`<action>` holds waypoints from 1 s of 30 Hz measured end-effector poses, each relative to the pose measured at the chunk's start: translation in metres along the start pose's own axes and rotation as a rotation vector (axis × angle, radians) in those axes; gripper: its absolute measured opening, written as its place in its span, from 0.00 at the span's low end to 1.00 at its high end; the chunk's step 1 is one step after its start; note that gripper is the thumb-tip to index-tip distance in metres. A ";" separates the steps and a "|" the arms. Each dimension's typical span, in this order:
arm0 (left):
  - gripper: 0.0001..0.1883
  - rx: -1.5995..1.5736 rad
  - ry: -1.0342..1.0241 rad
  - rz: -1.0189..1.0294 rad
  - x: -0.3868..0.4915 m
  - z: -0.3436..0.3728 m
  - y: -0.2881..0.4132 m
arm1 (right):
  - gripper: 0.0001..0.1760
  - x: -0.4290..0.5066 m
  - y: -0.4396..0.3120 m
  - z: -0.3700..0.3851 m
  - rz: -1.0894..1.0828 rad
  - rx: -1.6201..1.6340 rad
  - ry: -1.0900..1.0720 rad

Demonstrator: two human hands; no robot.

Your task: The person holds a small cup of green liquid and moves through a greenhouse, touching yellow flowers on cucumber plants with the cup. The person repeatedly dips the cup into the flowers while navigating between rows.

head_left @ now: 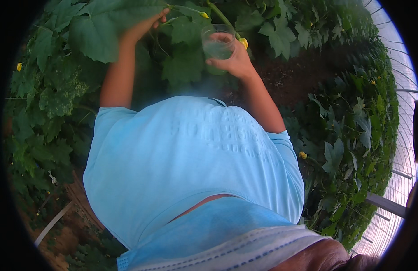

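My left hand (158, 19) is at the top, its fingertips pinched on a thin green stem (181, 8). A small yellow flower bud (204, 15) tips that stem. Part of my left forearm is hidden behind a large lobed leaf (97, 28). To the right, my right hand (234, 56) grips a clear plastic cup (217, 47) from its right side. Cloudy or clear contents show in the cup, but I cannot tell what they are. Just behind it slants a long green stem or slender young fruit (221, 14), ending in a yellow flower (243, 43) beside my right knuckles.
Dense climbing vines (358, 125) with another yellow flower (303, 155) line the right side, before a pale ribbed greenhouse wall (395, 67). More leaves (56, 91) crowd the left. Bare soil (290, 79) shows between rows. A pale curved strip (54, 222) stands at lower left.
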State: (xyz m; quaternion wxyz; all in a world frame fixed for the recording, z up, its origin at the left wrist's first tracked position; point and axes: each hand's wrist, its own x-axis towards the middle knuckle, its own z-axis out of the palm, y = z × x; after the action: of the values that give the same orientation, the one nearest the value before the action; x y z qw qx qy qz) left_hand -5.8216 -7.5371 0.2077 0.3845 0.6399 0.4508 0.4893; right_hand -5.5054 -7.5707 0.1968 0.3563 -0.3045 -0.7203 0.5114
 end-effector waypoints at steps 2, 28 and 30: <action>0.12 -0.036 0.011 -0.023 -0.006 0.016 0.027 | 0.37 0.006 -0.008 0.000 -0.057 0.048 -0.049; 0.16 -0.088 -0.237 -0.028 -0.010 0.006 -0.042 | 0.36 0.082 -0.003 -0.017 -0.020 0.310 -0.265; 0.17 -0.089 -0.228 0.074 -0.018 0.009 -0.036 | 0.35 0.082 -0.004 -0.014 0.008 0.323 -0.280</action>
State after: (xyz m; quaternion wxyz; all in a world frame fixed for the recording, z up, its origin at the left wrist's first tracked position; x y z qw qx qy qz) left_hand -5.8221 -7.5443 0.1665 0.4429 0.6898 0.3579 0.4470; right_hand -5.5401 -7.4989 0.2198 0.2947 -0.1723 -0.6701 0.6591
